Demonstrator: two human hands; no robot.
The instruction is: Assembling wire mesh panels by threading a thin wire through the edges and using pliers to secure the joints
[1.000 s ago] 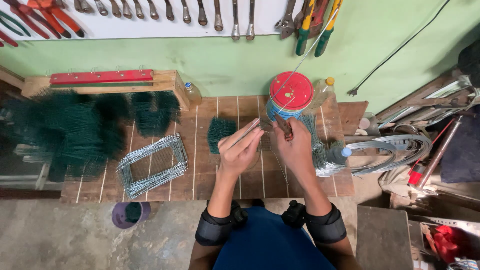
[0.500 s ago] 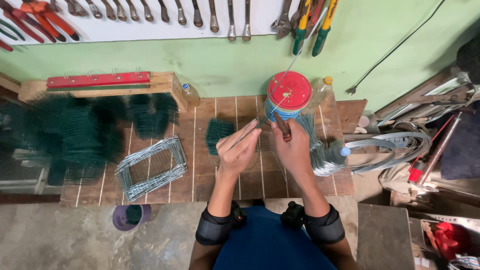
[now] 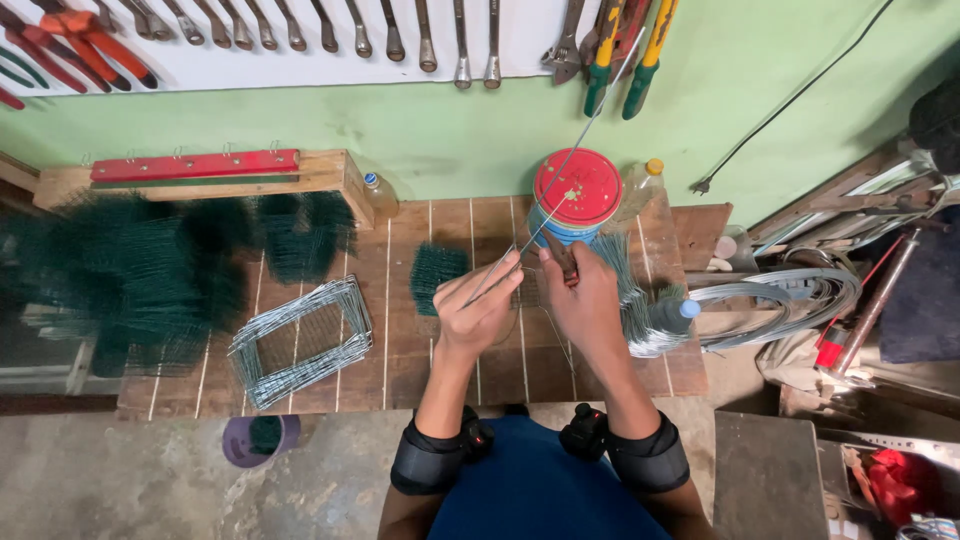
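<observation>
We log: L hand (image 3: pixel 478 305) fingers pinching thin wire (image 3: pixel 560 175); R hand (image 3: pixel 585 300) closed on brown-handled tool (image 3: pixel 562 258), nr red-lidded tin (image 3: pixel 575 192).

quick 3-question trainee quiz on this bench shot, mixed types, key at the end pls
1. True or false: the left hand pinches a thin wire that slants up past the red-lidded can.
2. The stack of bent grey wire frames lies: A) left of both hands, B) on the can, C) right of the right hand.
3. What hangs on the white board above the bench?

Key: 1 true; 2 A; 3 hand tools, mostly spanners and pliers.
</observation>
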